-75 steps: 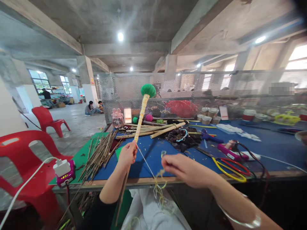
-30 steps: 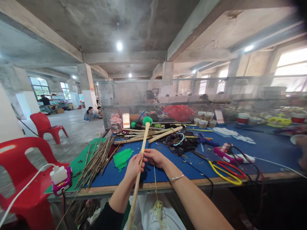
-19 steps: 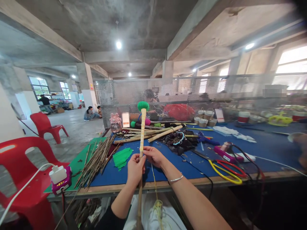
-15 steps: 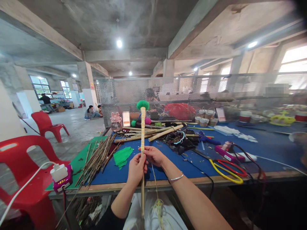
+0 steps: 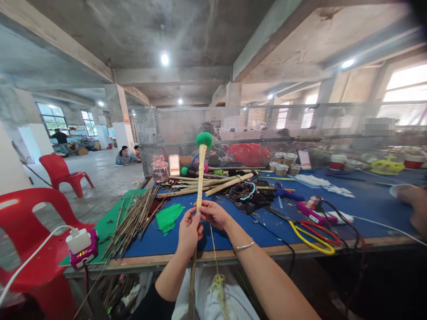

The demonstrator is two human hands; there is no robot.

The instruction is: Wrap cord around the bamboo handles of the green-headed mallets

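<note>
A long stick [image 5: 200, 178] stands nearly upright before me, wound with pale yellow and cream strips and topped by a round green head [image 5: 204, 140]. My left hand [image 5: 190, 230] is closed around its lower part. Just above, my right hand [image 5: 213, 214] pinches the stick where the winding ends, its fingers touching the strip there. From the hands a thin yellow strand [image 5: 214, 249] hangs down to a tangled yellow bundle [image 5: 219, 284] on my lap. The exact grip of the right fingertips is partly hidden.
On the blue table [image 5: 230, 243] lie thin twigs [image 5: 133, 222], a green cloth piece [image 5: 169, 218], bamboo poles [image 5: 230, 184], yellow-handled shears [image 5: 310, 240] and a purple power strip [image 5: 316, 214]. A red chair [image 5: 43, 222] stands left. Another person's hand [image 5: 413, 200] reaches in at right.
The stick's green head has tipped slightly right and its lower end has swung left. Both hands keep hold. Another person's hand has come in at the right edge.
</note>
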